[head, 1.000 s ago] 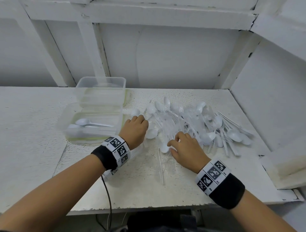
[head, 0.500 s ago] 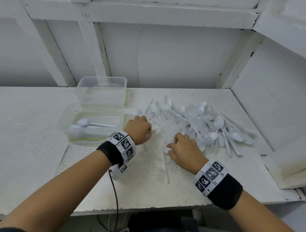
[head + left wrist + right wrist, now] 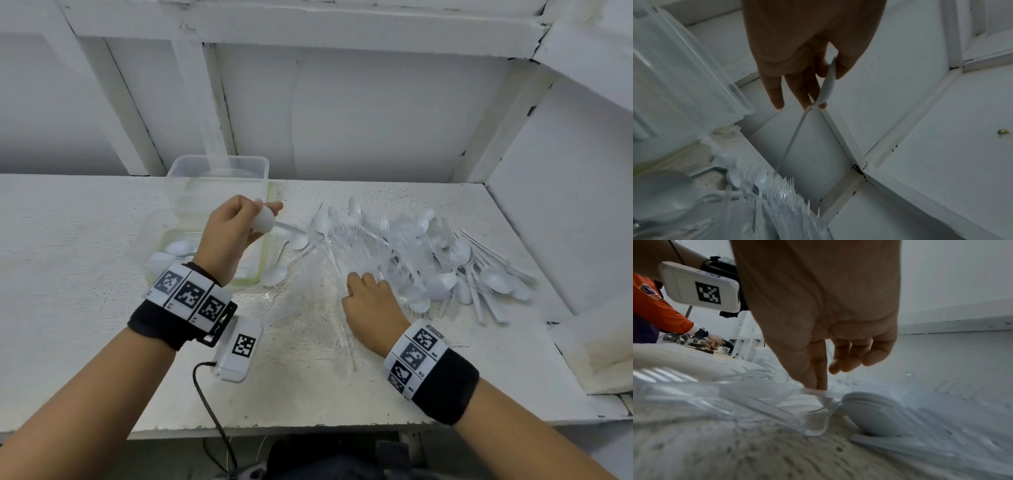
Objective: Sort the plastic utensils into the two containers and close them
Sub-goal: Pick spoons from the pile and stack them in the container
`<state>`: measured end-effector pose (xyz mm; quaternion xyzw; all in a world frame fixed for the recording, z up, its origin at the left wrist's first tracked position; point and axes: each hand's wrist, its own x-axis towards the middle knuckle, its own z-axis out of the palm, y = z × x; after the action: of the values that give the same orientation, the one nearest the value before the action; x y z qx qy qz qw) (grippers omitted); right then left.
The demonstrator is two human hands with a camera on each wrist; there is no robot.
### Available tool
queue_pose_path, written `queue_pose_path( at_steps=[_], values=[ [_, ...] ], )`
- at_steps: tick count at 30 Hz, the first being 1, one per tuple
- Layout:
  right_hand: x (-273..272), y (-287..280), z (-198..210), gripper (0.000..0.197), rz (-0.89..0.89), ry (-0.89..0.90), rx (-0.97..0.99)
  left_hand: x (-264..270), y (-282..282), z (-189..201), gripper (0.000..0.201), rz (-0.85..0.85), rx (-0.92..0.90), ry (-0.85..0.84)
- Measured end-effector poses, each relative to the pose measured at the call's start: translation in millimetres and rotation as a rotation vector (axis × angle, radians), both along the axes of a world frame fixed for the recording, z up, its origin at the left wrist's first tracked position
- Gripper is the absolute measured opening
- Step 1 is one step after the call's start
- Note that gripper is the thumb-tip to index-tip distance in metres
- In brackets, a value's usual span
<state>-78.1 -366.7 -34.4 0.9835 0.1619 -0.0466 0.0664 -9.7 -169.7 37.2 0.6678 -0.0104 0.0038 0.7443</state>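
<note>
1. The big pile of utensils [image 3: 411, 253] fills the middle and right of the table [image 3: 68, 240].
2. Two containers [image 3: 219, 192] stand at the back left, just beside the pile.
3. The wall [image 3: 565, 205] blocks the right side.
4. The table's left part and front edge are bare and easy to reach.

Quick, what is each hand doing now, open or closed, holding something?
Left hand: pinches a white spoon by its bowl.
Right hand: fingers curled, touching the utensil pile; grip cannot be told.
</note>
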Motion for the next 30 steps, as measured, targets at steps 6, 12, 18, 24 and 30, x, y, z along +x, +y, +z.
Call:
queue_pose_path(
  at_steps=[6,12,18,24,30],
  values=[
    [-1.3,4.1,3.8,0.018,0.101,-0.253,0.186,-6.4,7.5,-2.8,0.016,0.151,-0.005,0.003],
    [8.5,9.0,38.5,0.023,0.044,-0.457,0.854,-11.1,13.8,-24.1,0.016,0.056,0.405,-0.087],
    [33.2,20.6,72.6,0.019,-0.099,-0.409,1.390,-20.2,4.5,-42.3,0.020,-0.090,1.034,0.000],
    [55.7,30.5,77.6,0.023,-0.162,-0.293,1.386,-14.2,-0.4,-58.6,0.021,-0.160,1.347,0.060],
    [52.9,30.9,55.6,0.018,-0.172,-0.106,1.226,-9.3,1.8,-72.9,0.015,-0.249,1.400,0.185]
  ],
)
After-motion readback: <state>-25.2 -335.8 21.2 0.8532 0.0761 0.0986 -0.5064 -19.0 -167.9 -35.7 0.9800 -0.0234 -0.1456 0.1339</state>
